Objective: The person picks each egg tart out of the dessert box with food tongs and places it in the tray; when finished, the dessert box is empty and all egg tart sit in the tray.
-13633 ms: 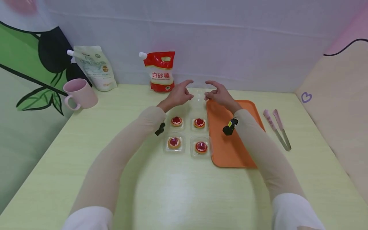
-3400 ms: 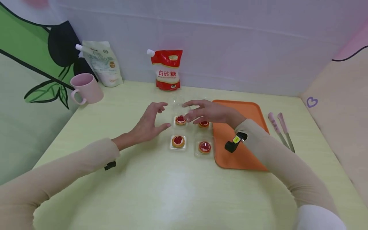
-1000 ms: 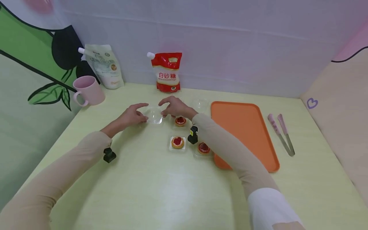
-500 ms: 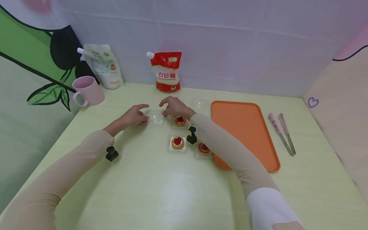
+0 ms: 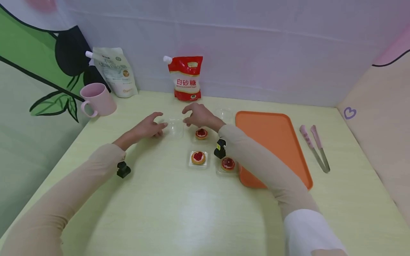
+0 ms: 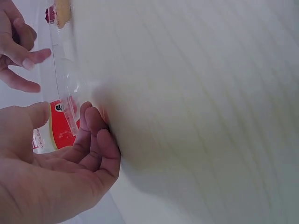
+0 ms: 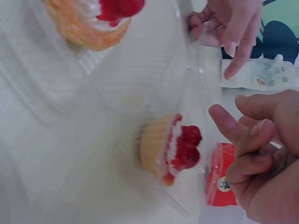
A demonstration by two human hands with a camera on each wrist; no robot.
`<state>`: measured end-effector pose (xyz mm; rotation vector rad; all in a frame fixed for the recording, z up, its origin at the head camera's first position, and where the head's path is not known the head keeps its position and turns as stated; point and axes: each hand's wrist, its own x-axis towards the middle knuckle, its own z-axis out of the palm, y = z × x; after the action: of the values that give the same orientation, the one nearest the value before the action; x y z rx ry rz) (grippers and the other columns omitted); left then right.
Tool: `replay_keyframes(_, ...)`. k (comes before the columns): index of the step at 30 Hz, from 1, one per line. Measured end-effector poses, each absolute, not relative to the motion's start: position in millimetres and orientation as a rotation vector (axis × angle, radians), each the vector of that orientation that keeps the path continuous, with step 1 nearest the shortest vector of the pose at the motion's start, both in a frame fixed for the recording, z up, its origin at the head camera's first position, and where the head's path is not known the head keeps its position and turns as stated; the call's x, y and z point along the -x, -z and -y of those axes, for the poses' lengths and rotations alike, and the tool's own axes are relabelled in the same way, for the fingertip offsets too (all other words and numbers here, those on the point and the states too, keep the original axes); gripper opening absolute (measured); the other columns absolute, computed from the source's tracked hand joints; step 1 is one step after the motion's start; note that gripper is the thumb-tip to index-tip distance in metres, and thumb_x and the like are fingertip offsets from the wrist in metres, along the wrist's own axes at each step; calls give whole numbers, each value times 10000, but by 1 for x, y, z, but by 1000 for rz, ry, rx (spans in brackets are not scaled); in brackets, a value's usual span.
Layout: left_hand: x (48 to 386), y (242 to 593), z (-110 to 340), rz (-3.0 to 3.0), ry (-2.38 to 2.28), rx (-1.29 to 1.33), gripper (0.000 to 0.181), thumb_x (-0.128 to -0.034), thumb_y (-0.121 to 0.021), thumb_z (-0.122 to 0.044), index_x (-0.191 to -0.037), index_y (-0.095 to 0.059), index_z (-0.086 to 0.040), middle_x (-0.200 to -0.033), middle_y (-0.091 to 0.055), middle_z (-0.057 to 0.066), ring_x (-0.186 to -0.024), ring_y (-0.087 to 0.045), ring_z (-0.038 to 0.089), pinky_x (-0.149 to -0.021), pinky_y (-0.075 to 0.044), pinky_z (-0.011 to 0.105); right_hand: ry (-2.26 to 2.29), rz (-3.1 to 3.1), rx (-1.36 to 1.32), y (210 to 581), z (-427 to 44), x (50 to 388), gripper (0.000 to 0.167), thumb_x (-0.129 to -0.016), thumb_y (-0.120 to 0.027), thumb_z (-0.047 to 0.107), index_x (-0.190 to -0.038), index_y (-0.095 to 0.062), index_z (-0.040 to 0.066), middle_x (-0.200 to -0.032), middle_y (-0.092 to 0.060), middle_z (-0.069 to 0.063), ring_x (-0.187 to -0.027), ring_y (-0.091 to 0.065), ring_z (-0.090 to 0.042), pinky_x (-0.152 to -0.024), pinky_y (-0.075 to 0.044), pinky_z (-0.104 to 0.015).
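Note:
A clear plastic lid [image 5: 174, 127] lies on the table left of the back-left tart. My left hand [image 5: 146, 127] is at its left side, thumb held out and fingers loosely bent, gripping nothing. On its other side my right hand [image 5: 201, 115] hovers with loosely bent fingers, also holding nothing. Fruit tarts sit in clear plastic boxes: a back-left tart [image 5: 201, 133], a front-left tart [image 5: 198, 157] and a front-right tart [image 5: 228, 164]. The back-right tart is hidden by my right sleeve. In the right wrist view, red fruit and cream top a tart [image 7: 170, 149].
Another clear plastic piece [image 5: 223, 113] lies behind the right forearm. An orange tray [image 5: 266, 131] is on the right, with pink-handled tongs [image 5: 315, 149] beyond it. At the back stand a red sugar pouch [image 5: 185, 79], a pale pouch [image 5: 116, 73] and a pink mug [image 5: 98, 99].
Over several seconds my hands have shifted from the back of the boxes to the left, and a clear lid now lies there. In the last half second the hands have drawn slightly off it.

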<state>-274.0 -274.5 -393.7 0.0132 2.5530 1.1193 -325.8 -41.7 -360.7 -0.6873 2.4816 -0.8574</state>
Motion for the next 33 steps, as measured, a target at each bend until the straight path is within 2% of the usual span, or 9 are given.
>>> replay_keyframes(4, 271, 390, 277, -2615, -1094, 14, 732, -1044, -456, -432, -1583, -128, -61, -1050, -664, 201, -808, -644, 208, -766, -492, 323, 892, -2490, 719, 354, 27, 325, 458, -975, -652, 222, -1401, -546, 92, -1040, -736, -96, -951, -674, -325, -641, -537, -275)
replay_keyframes(8, 266, 385, 278, -2812, -1020, 26, 761, -1026, -442, -504, -1581, -162, -65, -1123, -593, 237, -901, -601, 295, -778, -457, 380, 921, -2512, 738, 347, 3, 320, 447, -980, -638, 223, -1398, -541, 96, -1048, -739, -130, -913, -674, -359, -595, -524, -287)
replay_keyframes(11, 261, 380, 272, -2984, -989, 15, 758, -1004, -485, -518, -1566, -231, -77, -1144, -545, 226, -962, -531, 332, -784, -422, 437, 944, -2552, 750, 343, -17, 314, 427, -983, -630, 222, -1388, -550, 111, -1067, -741, -160, -821, -665, -344, -570, -506, -281)
replay_keyframes(16, 252, 375, 249, -3169, -938, -102, 740, -947, -618, -478, -1523, -345, -103, -1197, -521, 212, -1069, -499, 345, -858, -441, 509, 985, -2636, 793, 340, -49, 302, 407, -976, -641, 205, -1368, -577, 114, -1044, -750, -184, -630, -629, -290, -545, -497, -289)
replay_keyframes(19, 243, 374, 231, -3222, -879, -212, 745, -900, -689, -460, -1493, -401, -114, -1218, -528, 201, -1097, -496, 337, -895, -448, 512, 988, -2661, 816, 338, -63, 292, 409, -972, -647, 202, -1366, -580, 110, -1040, -745, -176, -655, -664, -319, -559, -525, -301)
replay_keyframes(24, 229, 373, 199, -3191, -811, -418, 788, -828, -768, -456, -1472, -445, -136, -1248, -531, 166, -1153, -477, 314, -972, -415, 527, 954, -2675, 880, 336, -80, 278, 431, -972, -646, 206, -1381, -561, 98, -1074, -729, -157, -802, -706, -352, -621, -549, -315)
replay_keyframes(29, 218, 377, 168, -3093, -720, -606, 828, -786, -780, -526, -1467, -467, -171, -1289, -526, 116, -1226, -448, 286, -1017, -384, 530, 928, -2689, 929, 338, -98, 265, 433, -971, -648, 220, -1383, -561, 118, -1062, -730, -109, -721, -638, -259, -643, -492, -325)
replay_keyframes(33, 210, 382, 146, -3009, -662, -725, 841, -769, -782, -566, -1451, -487, -174, -1314, -518, 88, -1262, -430, 275, -1031, -372, 517, 958, -2694, 950, 346, -113, 252, 417, -970, -645, 197, -1369, -577, 95, -1024, -726, -95, -701, -610, -205, -660, -502, -336)
